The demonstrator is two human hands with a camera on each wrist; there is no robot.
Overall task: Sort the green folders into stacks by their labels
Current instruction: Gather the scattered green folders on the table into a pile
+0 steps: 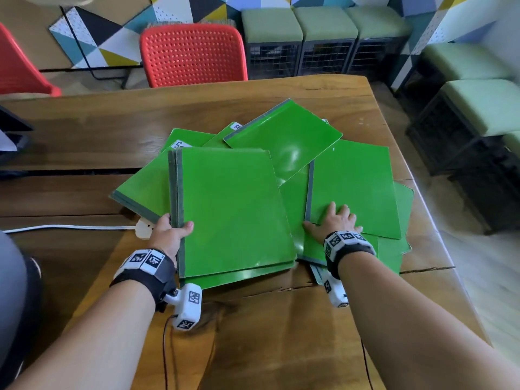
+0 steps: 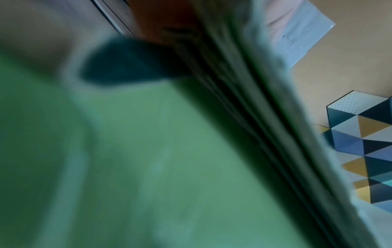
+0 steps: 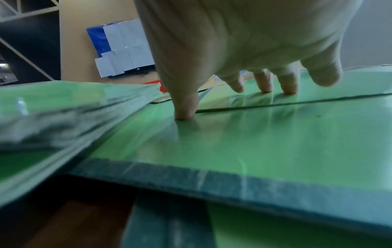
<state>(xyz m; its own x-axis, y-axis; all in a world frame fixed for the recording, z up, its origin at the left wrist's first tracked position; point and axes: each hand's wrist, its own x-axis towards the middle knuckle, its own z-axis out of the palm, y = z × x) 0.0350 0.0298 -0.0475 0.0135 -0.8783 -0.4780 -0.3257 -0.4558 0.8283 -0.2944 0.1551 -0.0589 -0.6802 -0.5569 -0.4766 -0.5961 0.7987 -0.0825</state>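
My left hand (image 1: 168, 235) grips a bundle (image 1: 230, 209) of green folders by its grey spine, thumb curled over the top cover, fingers hidden beneath. The bundle's near edge is lifted off the table (image 1: 253, 333) and overlaps the loose pile (image 1: 284, 136) spread across the middle. My right hand (image 1: 336, 220) lies flat with fingers spread, pressing a single folder (image 1: 354, 181) on the pile's right side. Two white labels (image 1: 235, 126) peek out at the pile's far edge, partly covered.

two hands (image 1: 168, 235), two red chairs (image 1: 194, 54)
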